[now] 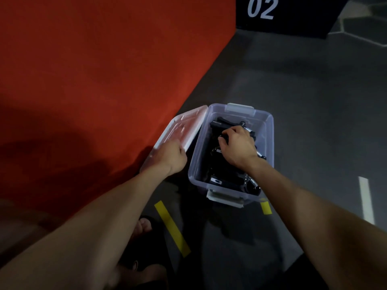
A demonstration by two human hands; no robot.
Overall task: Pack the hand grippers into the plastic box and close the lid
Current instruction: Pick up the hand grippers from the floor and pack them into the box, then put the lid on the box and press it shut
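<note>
The hand grippers point(228, 164) — black handles with bright coil springs — lie piled inside the clear plastic box point(267, 130), several deep from the far end to the near one. The right hand point(236, 146) is down in the box on top of the pile, fingers curled around one black gripper at the far end; whether it is setting that one down or only nudging it into place cannot be told. The box stands on the dark grey floor point(314, 101), its white latches at the far and near ends both hanging free.

The lid point(184, 126) is off the box and tilted up just beside its left wall, leaning toward the red surface point(94, 70). The left hand point(171, 156) has closed around the lid's near edge and holds it there.

Packing looks nearly finished: no grippers show outside the box. What is left, by my reading, is to free the right hand, swing the lid over the opening and press both latches shut. One spring near the right wall sits high — it may foul the lid.

Yellow tape strips point(171, 227) mark the floor nearby.
</note>
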